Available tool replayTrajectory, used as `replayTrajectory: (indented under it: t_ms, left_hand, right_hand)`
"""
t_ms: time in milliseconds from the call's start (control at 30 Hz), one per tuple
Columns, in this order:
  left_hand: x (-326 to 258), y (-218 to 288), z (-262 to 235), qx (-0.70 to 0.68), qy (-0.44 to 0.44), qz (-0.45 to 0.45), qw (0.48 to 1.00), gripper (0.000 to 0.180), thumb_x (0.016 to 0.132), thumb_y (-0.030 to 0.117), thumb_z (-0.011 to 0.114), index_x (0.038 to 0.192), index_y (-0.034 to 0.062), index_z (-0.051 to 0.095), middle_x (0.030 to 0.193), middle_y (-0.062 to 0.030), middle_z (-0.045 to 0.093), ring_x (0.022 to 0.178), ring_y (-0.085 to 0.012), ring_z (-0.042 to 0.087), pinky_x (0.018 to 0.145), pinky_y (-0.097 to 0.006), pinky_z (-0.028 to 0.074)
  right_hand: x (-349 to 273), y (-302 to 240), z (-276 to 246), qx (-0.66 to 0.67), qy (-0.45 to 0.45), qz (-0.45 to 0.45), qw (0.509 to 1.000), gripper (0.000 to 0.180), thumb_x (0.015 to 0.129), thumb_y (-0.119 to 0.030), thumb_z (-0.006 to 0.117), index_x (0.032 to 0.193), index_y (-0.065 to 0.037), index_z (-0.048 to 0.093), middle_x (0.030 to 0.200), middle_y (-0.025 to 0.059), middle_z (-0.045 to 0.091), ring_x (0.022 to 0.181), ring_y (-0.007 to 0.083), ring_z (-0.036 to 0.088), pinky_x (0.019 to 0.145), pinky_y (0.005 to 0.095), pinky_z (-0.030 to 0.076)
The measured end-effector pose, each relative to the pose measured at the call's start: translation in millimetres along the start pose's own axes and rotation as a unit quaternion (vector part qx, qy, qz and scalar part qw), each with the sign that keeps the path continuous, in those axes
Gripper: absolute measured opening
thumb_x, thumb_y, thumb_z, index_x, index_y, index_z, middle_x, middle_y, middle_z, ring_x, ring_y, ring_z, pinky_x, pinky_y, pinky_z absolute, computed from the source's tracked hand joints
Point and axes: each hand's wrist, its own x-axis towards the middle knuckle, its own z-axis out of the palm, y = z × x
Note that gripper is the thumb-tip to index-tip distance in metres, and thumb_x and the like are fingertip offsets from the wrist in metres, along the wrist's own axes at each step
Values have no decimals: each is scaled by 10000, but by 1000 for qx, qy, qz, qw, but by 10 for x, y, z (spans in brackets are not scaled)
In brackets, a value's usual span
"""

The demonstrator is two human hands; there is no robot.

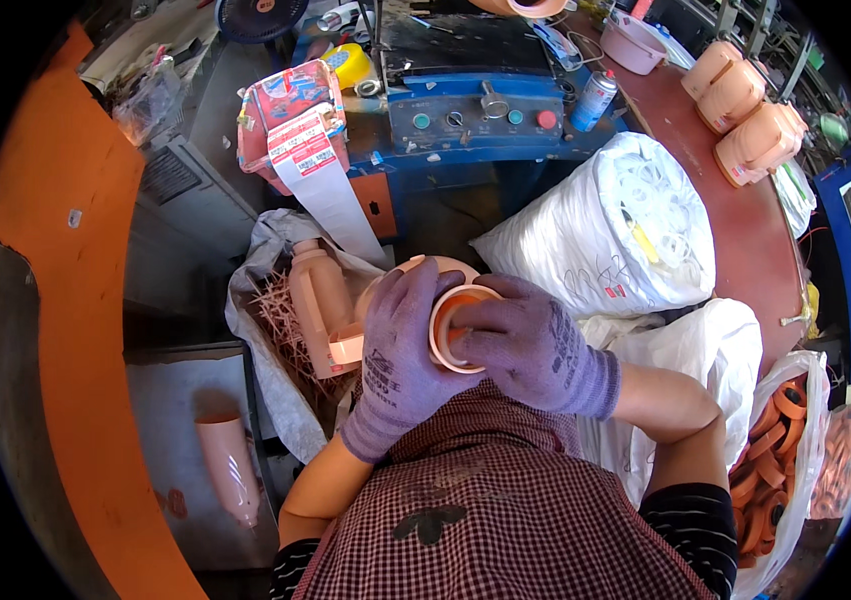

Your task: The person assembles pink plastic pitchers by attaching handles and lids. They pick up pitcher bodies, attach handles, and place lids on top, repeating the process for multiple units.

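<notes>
A peach-coloured plastic jug [443, 268] is held in front of my apron, its round mouth turned up toward me. My left hand [397, 350], in a purple knit glove, is wrapped around its side near the rim. A peach strap-like handle [347, 346] sticks out left of that hand. My right hand [537, 342], gloved the same way, has its fingers curled together into the mouth; what they hold there, if anything, is hidden. Just left of the jug, a similar peach bottle [319, 300] leans in a white sack [257, 262] with pink plastic strips.
A white sack [585, 235] of clear plastic rings stands ahead right; another bag [770, 480] holds orange-brown parts. Peach jugs [730, 95] stand on the red table [735, 220]. A label roll [310, 160] lies on a pink basket by the blue machine [475, 118]. One peach bottle [229, 465] lies left.
</notes>
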Motion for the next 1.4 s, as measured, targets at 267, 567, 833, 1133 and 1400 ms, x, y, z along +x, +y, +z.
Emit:
replayTrajectory:
  t_ms: [267,567,833,1133,1400]
  left_hand:
    - [-19,6,82,44,-7,43,998,815,547,318,889,1207,3,530,1154,-150,603,1030,-351,588,946,-486,458]
    - [-49,79,121,50,8,98,994,890,563,330,892,1270,-29,488,1129,-197,593,1049,-382,580,983,-494,435]
    - [109,-58,-506,-85,-10,-83,993,778,601,212,910,1213,-12,484,1068,-150,612,990,-288,640,875,-386,518]
    - [266,156,-756,-62,83,-122,987,809,582,133,875,1267,-1,468,1146,-136,613,1066,-264,616,941,-384,489]
    - [496,243,-1061,30,188,-52,980,1087,541,191,849,1451,-60,308,1215,-161,582,1089,-272,592,964,-398,470]
  right_hand:
    - [8,44,-10,-43,-34,-22,998,258,690,-128,713,945,-101,677,997,55,669,932,255,673,887,390,558]
    - [56,160,-287,479,-159,239,829,533,900,-23,623,1395,-39,426,1137,41,627,985,104,640,882,244,532]
    - [1203,954,-1108,-164,157,34,973,579,805,-283,726,1302,-121,478,1271,195,543,915,400,662,764,471,550]
    - [1821,2122,-1272,-327,214,267,881,774,733,-355,769,1416,-221,428,1391,214,433,897,403,684,732,458,576]
    - [453,417,-1527,-379,189,118,898,651,673,-279,781,1273,-172,554,1302,190,513,629,255,634,526,351,522]
